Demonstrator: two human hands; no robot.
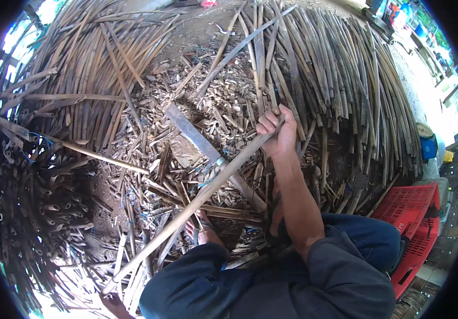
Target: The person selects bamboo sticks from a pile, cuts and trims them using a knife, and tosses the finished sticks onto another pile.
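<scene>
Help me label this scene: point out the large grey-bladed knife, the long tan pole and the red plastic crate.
Large grey-bladed knife (199,140): head view, flat of the blade.
Long tan pole (202,197): head view, middle of its shaft.
Red plastic crate (404,207): head view, slotted side wall.

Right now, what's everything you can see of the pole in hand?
The pole is long, slim and nearly straight, bamboo or wood by its look, pale brown, grayer toward its upper end. It slants from lower left to upper right. The right hand grips near its upper end; the left hand is at the lower end, grip unclear. It crosses in front of the knife; contact can't be told.
</scene>
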